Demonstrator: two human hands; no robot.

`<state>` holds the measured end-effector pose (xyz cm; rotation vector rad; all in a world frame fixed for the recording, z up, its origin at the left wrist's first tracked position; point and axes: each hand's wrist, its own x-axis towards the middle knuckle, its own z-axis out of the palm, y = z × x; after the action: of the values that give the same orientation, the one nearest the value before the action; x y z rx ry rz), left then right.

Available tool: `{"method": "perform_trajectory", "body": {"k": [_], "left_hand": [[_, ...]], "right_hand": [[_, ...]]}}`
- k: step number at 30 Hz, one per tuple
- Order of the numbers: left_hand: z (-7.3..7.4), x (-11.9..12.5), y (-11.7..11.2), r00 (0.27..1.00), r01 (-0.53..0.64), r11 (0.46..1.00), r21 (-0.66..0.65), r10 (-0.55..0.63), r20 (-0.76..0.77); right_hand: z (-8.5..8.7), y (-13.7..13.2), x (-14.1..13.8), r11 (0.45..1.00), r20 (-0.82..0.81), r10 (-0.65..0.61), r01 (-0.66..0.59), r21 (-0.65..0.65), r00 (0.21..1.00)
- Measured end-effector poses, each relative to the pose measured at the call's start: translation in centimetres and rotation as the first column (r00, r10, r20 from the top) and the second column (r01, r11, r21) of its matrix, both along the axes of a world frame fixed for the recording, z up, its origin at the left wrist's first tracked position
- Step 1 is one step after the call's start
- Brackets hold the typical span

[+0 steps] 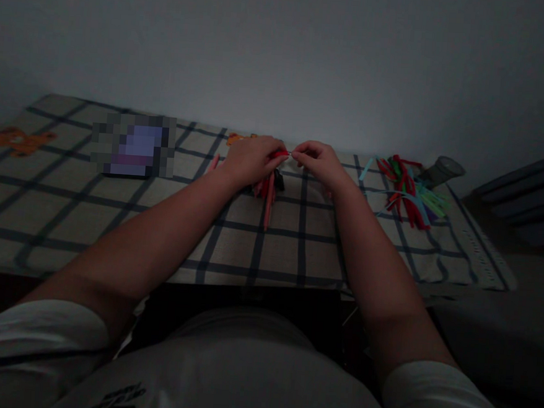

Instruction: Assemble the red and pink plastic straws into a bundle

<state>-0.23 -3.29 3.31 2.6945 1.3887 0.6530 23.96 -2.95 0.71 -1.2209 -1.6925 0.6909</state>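
Observation:
My left hand (252, 156) is closed around a thin red strip (282, 153), whose end points to the right. The fingertips of my right hand (319, 161) pinch at that end, where a small pale tip shows. Too little of the strip is visible to tell its exact kind. Under my left hand lies a bunch of pink and red sticks (268, 207), partly hidden by the hand. A small black object (279, 180) sits against the bunch. Another pink piece (214, 161) pokes out behind my left wrist.
A checked cloth (277, 260) covers the table, which meets a wall. Right of my arm lies a pile of red, green and blue strips (410, 195) beside a tipped clear cup (444, 169). A blurred-out device (136, 151) and an orange figure (19, 141) are at left.

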Motion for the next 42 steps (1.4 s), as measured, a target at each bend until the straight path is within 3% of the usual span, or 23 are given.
{"method": "perform_trajectory", "body": {"k": [7, 11, 16, 20, 23, 27, 34, 38, 42], "left_hand": [[0.2, 0.1, 0.0, 0.999, -0.006, 1.000, -0.002, 0.006, -0.052], [0.1, 0.1, -0.1, 0.997, -0.027, 1.000, 0.005, 0.027, -0.068], [0.0, 0.2, 0.0, 0.997, -0.008, 1.000, 0.003, 0.008, -0.077], [-0.1, 0.1, 0.2, 0.997, 0.000, 1.000, 0.004, 0.000, -0.071], [-0.3, 0.1, 0.3, 0.998, -0.003, 1.000, 0.002, 0.003, -0.060], [-0.5, 0.1, 0.5, 0.998, 0.003, 1.000, 0.013, -0.002, -0.064], [-0.2, 0.1, 0.2, 0.995, 0.000, 1.000, 0.009, 0.001, -0.099], [0.0, 0.1, 0.1, 0.996, -0.006, 1.000, -0.001, 0.006, -0.088], [-0.2, 0.1, 0.3, 0.997, -0.013, 1.000, 0.003, 0.014, -0.077]], "right_hand": [[0.0, 0.0, 0.1, 1.000, 0.086, 0.004, -0.002, -0.020, 0.996], [1.2, -0.7, 1.4, 0.995, 0.194, -0.102, 0.100, 0.020, 0.976], [2.8, -1.7, 4.2, 0.966, 0.493, -0.231, 0.256, 0.016, 0.839], [3.2, -2.2, 4.8, 0.945, 0.687, -0.193, 0.322, -0.063, 0.701], [3.2, -2.6, 4.1, 0.922, 0.745, -0.173, 0.373, -0.108, 0.644], [3.2, -3.0, 3.1, 0.900, 0.747, -0.127, 0.392, -0.190, 0.653], [3.7, -3.2, 2.3, 0.913, 0.788, -0.110, 0.376, -0.161, 0.606], [3.7, -3.5, 2.0, 0.900, 0.741, -0.099, 0.377, -0.218, 0.665], [3.3, -3.3, 2.0, 0.944, 0.617, -0.195, 0.316, -0.092, 0.762]]}}
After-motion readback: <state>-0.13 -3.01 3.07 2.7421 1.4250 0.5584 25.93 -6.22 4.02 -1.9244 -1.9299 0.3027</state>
